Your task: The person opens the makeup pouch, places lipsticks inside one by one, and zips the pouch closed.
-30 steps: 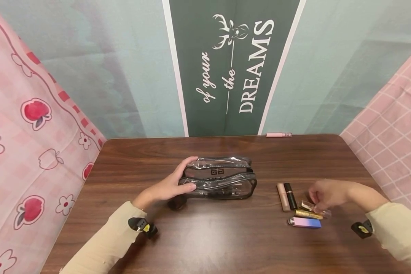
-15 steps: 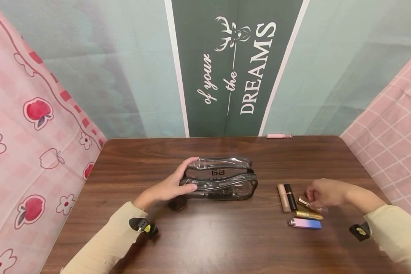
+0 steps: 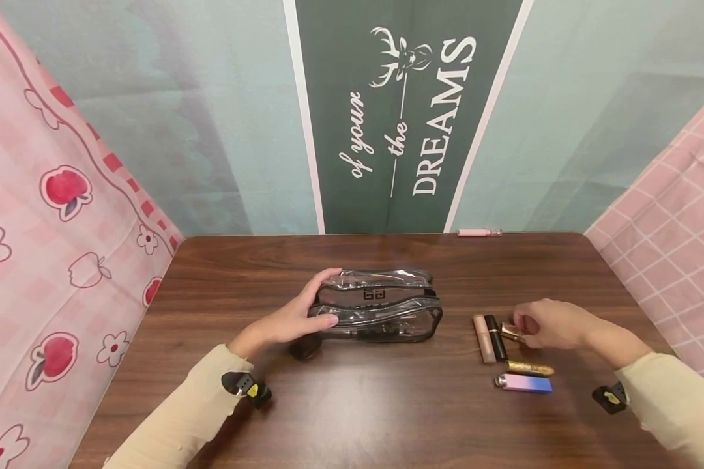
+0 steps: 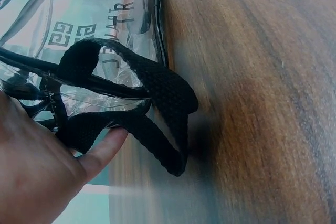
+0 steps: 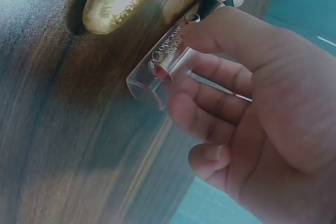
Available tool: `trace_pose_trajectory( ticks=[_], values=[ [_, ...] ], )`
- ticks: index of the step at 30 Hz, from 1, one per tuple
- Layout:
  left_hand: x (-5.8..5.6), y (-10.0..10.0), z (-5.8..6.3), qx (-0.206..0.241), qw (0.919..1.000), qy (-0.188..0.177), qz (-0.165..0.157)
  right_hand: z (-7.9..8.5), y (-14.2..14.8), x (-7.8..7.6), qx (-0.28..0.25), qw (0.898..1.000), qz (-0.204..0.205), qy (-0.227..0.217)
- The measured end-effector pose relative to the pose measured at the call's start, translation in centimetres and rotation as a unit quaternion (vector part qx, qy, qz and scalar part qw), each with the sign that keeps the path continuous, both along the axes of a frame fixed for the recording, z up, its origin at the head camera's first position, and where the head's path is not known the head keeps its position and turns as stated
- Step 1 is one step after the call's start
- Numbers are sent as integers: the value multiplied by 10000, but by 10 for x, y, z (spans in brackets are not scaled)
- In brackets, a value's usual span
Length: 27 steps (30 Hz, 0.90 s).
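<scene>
A clear cosmetic bag [image 3: 387, 320] with black trim lies on the table. My left hand [image 3: 287, 319] holds its left end, thumb on the near side and fingers over the far side; a black strap loop [image 4: 163, 90] juts out beside that hand in the left wrist view. Off to the bag's right, my right hand [image 3: 554, 326] pinches a lipstick in a clear tube [image 5: 157, 72] between thumb and fingers. That lipstick is close beside a black tube [image 3: 496, 339], which lies against a beige tube [image 3: 484, 340]. Nearer me are a gold tube [image 3: 530, 369] and a pink-to-blue tube [image 3: 525, 383].
At the table's back edge lies a pink tube [image 3: 478, 232]. The brown wooden table [image 3: 352, 417] meets a grey-green cloth backdrop behind, with pink patterned cloths at both sides.
My right hand has moved left and slightly away from me with the clear lipstick, from beside the gold tube to beside the black one. The left hand stays on the bag.
</scene>
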<state>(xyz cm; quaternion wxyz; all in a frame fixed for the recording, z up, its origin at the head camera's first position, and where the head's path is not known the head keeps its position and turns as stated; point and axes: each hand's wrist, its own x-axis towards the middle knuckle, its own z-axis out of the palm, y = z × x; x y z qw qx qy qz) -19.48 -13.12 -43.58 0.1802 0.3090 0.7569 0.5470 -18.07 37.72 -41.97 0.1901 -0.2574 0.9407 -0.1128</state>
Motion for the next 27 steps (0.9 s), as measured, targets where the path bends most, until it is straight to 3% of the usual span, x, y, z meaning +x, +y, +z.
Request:
trace_pose_trajectory(
  ticks=[13,27],
  values=[
    [1,1,0,86,9999,-147,-17,-4,2,-1,23,9997,-15,247],
    [1,0,-1,126,9998,-171,-54,28,0,-11,-65,9987,18,514]
  ],
)
